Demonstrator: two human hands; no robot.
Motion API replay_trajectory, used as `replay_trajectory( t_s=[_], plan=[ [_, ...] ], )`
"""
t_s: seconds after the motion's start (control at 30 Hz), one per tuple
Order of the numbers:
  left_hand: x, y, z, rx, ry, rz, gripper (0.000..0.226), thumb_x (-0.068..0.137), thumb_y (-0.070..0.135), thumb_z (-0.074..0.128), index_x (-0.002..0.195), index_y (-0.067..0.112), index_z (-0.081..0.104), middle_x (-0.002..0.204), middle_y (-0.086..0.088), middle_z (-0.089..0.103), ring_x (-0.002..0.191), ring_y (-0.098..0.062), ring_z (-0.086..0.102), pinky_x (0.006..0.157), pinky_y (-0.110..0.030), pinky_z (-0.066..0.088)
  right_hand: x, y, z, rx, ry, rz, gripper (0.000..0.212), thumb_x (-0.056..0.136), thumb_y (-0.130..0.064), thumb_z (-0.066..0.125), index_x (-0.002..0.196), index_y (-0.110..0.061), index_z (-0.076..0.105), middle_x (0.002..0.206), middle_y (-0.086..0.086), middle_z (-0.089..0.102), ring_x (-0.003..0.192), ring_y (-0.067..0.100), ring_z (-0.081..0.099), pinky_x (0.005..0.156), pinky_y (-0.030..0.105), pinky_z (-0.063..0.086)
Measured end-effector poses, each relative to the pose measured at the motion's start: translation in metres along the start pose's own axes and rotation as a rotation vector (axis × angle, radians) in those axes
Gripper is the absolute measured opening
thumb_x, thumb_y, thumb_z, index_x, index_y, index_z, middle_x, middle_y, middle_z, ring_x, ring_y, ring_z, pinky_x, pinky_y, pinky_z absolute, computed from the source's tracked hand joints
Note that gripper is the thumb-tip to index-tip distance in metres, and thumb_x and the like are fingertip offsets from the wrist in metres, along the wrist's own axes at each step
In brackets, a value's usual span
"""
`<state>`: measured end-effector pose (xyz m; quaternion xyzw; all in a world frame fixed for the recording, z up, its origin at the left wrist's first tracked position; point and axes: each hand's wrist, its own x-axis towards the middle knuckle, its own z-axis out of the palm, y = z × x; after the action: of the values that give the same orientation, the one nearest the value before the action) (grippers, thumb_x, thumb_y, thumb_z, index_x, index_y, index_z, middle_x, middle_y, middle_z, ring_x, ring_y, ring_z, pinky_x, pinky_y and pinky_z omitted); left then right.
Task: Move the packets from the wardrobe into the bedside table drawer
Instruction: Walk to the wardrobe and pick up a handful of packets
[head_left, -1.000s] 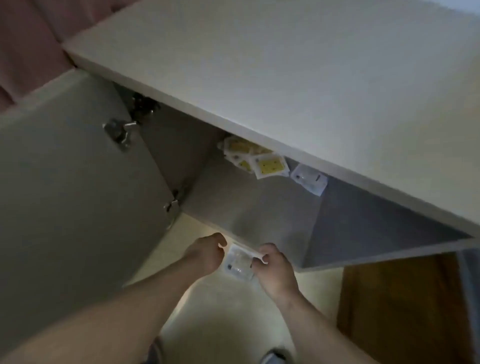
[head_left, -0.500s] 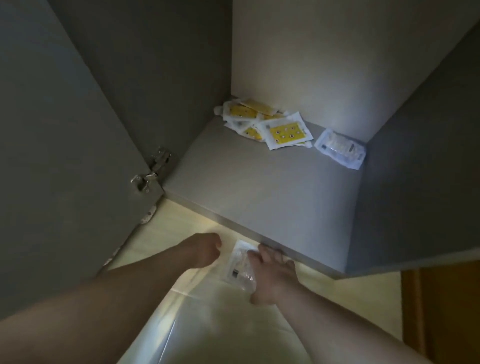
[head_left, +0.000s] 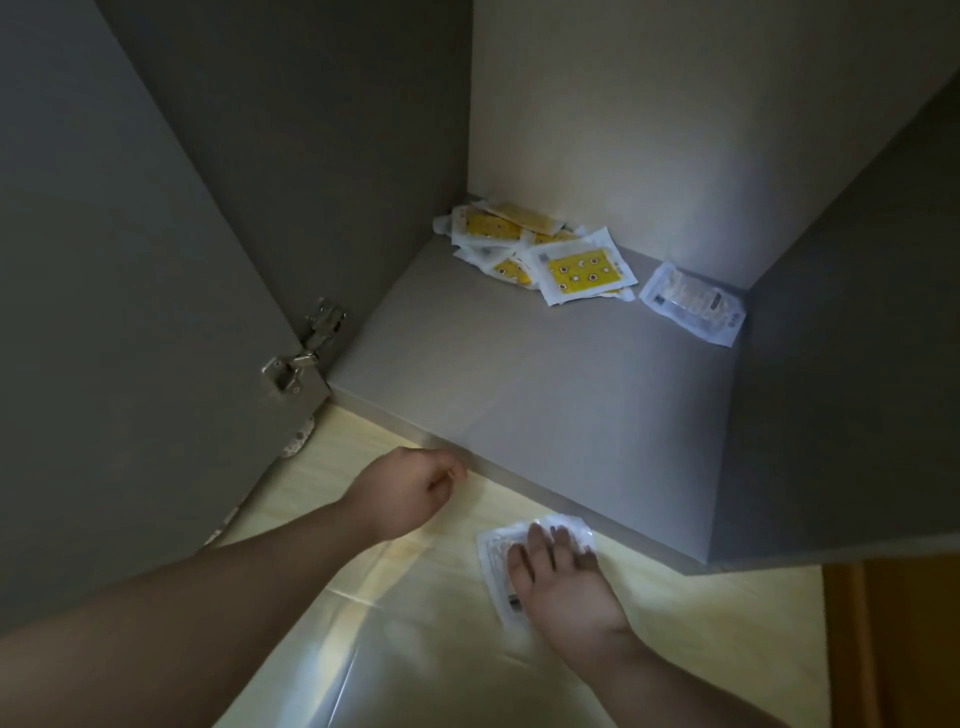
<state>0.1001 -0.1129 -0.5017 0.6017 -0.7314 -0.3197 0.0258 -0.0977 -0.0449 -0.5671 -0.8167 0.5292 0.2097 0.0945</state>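
The right hand (head_left: 566, 582) and the front packet (head_left: 496, 561) under it have slid right and nearer the person since half a second ago. The left hand (head_left: 410, 493) has hardly shifted.

The wardrobe (head_left: 623, 130) fills most of the view, with its door (head_left: 130, 260) swung open on the left. Its grey shelf (head_left: 519, 374) runs from the back wall to a front edge just above both hands. Pale floor (head_left: 415, 649) shows below that edge.

The left hand hangs just in front of the shelf edge, its fingers curled into a fist with nothing seen inside. The right hand lies flat on top of the front packet, with fingers and thumb stretched out and spread across it. That packet is clear and sits outside the wardrobe, below the shelf edge. Whether it rests on the floor I cannot tell.

The yellow packets (head_left: 576, 270) lie in a loose, overlapping heap in the back left corner of the shelf. The back packet (head_left: 693, 302), also clear, lies alone in the back right corner, just beside the heap and apart from it. A metal hinge (head_left: 306, 348) joins door and side wall at shelf level.
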Motion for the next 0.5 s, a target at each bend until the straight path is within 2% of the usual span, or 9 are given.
replay_trajectory(
  t_s=[0.07,0.1,0.17,0.2,0.27,0.33,0.37,0.43,0.5],
  plan=[
    [0.002,0.003,-0.005,-0.019,0.07,0.022,0.023,0.09,0.012,0.049,0.104,0.02,0.066,0.102,-0.002,0.07,0.094,-0.022,0.065,0.08,-0.026,0.047,-0.003,0.001,-0.004,-0.024,0.032,-0.009,0.073,0.022,-0.022,0.09,0.089,-0.002,0.07,0.083,0.023,0.071,0.067,0.041,0.068,0.044,0.046,0.052],
    [0.003,0.005,-0.009,-0.061,0.12,0.02,0.022,0.09,0.011,0.05,0.103,0.019,0.067,0.1,-0.004,0.07,0.091,-0.023,0.066,0.078,-0.025,0.047,-0.004,0.001,-0.009,-0.085,0.036,-0.04,0.063,0.036,-0.023,0.087,0.092,-0.004,0.067,0.078,0.021,0.07,0.063,0.037,0.068,0.045,0.042,0.052],
    [0.007,0.007,-0.017,-0.176,0.242,-0.01,0.021,0.09,0.007,0.052,0.1,0.016,0.068,0.096,-0.004,0.07,0.085,-0.023,0.067,0.076,-0.024,0.047,-0.004,0.007,-0.026,-0.085,0.097,-0.066,0.032,0.066,-0.015,0.057,0.094,-0.018,0.073,0.065,0.009,0.068,0.053,0.024,0.064,0.044,0.029,0.049],
    [0.009,0.008,-0.021,-0.237,0.305,-0.032,0.021,0.089,0.005,0.053,0.098,0.016,0.068,0.092,-0.001,0.069,0.082,-0.021,0.066,0.076,-0.024,0.048,-0.003,0.009,-0.037,-0.027,0.073,-0.05,0.048,0.069,-0.009,0.041,0.098,-0.028,0.074,0.063,0.004,0.067,0.052,0.019,0.063,0.044,0.025,0.048],
    [0.013,0.01,-0.024,-0.327,0.399,-0.078,0.022,0.088,0.003,0.053,0.096,0.017,0.067,0.083,0.005,0.065,0.076,-0.016,0.062,0.074,-0.022,0.046,-0.001,0.013,-0.062,0.111,0.124,0.052,0.061,0.077,-0.006,0.034,0.127,-0.033,0.056,0.085,0.005,0.07,0.075,0.023,0.068,0.06,0.028,0.051],
    [0.015,0.011,-0.026,-0.398,0.463,-0.119,0.021,0.087,0.003,0.054,0.096,0.019,0.066,0.079,0.006,0.063,0.078,-0.016,0.063,0.072,-0.021,0.043,0.009,0.014,-0.078,0.293,0.148,0.123,0.048,0.092,-0.023,0.04,0.139,-0.016,0.036,0.109,0.014,0.067,0.098,0.03,0.064,0.074,0.033,0.048],
    [0.017,0.012,-0.027,-0.437,0.488,-0.126,0.02,0.088,0.004,0.055,0.096,0.019,0.065,0.08,0.005,0.064,0.081,-0.019,0.065,0.075,-0.022,0.044,0.011,0.013,-0.09,0.432,0.186,0.169,0.044,0.094,-0.032,0.044,0.133,-0.012,0.039,0.109,0.016,0.066,0.1,0.033,0.062,0.074,0.035,0.046],
    [0.021,0.013,-0.031,-0.434,0.546,-0.125,0.023,0.089,0.002,0.052,0.103,0.015,0.066,0.091,0.001,0.067,0.093,-0.022,0.064,0.082,-0.024,0.044,0.018,0.011,-0.108,0.688,0.367,0.224,0.024,0.094,-0.039,0.051,0.096,-0.016,0.047,0.091,0.019,0.067,0.089,0.037,0.062,0.069,0.038,0.041],
    [0.026,0.012,-0.037,-0.376,0.635,-0.131,0.033,0.087,-0.004,0.048,0.112,0.01,0.064,0.11,-0.006,0.066,0.106,-0.024,0.06,0.089,-0.024,0.04,0.032,0.013,-0.12,0.996,0.483,0.294,0.028,0.092,-0.035,0.056,0.076,-0.018,0.041,0.068,0.01,0.059,0.074,0.032,0.058,0.063,0.034,0.036]
  ],
)
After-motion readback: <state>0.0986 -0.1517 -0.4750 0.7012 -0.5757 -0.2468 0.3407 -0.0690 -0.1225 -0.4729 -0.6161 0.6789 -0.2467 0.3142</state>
